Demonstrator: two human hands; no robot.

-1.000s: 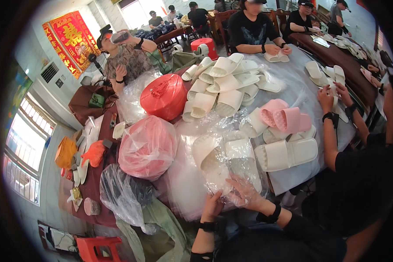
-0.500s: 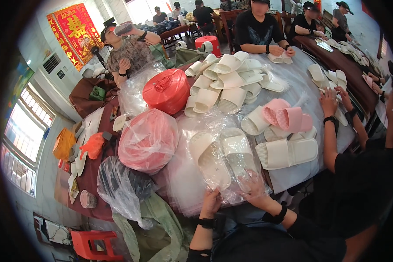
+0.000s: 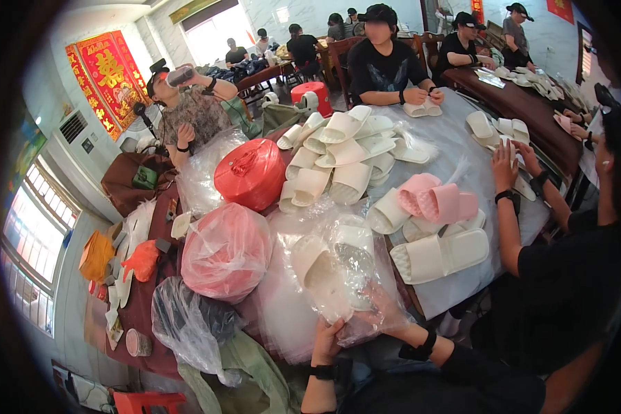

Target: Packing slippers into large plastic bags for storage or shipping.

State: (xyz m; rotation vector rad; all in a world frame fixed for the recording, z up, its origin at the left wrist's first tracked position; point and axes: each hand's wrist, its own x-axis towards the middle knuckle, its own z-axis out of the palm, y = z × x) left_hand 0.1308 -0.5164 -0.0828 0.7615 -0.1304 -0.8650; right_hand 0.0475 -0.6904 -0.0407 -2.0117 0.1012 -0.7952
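Observation:
A pair of white slippers [image 3: 319, 268] lies toe-away in a clear plastic bag [image 3: 369, 263] right in front of me. My left hand [image 3: 327, 339] pinches the bag's near edge by the left slipper's heel. Plastic partly covers my right hand [image 3: 386, 314], whose fingers close around the right slipper's heel end; glare blurs their tips. Beneath the bag spreads a stack of clear plastic bags [image 3: 272, 331]. To the right of my hands sit a loose white slipper pair [image 3: 440, 255] and pink slippers [image 3: 438, 199].
A heap of white slippers [image 3: 345, 148] rises beyond the bag. Left of it stand a red twine roll [image 3: 250, 172] and a plastic-wrapped pink roll [image 3: 226, 252]. A co-worker's hands [image 3: 507, 165] touch slippers at the right; another person [image 3: 386, 62] sits across the table.
The bagged slippers have shifted toward me and tilted up slightly, with both hands moving along. My view has turned a little, so the table scene sits further left and the background shows more.

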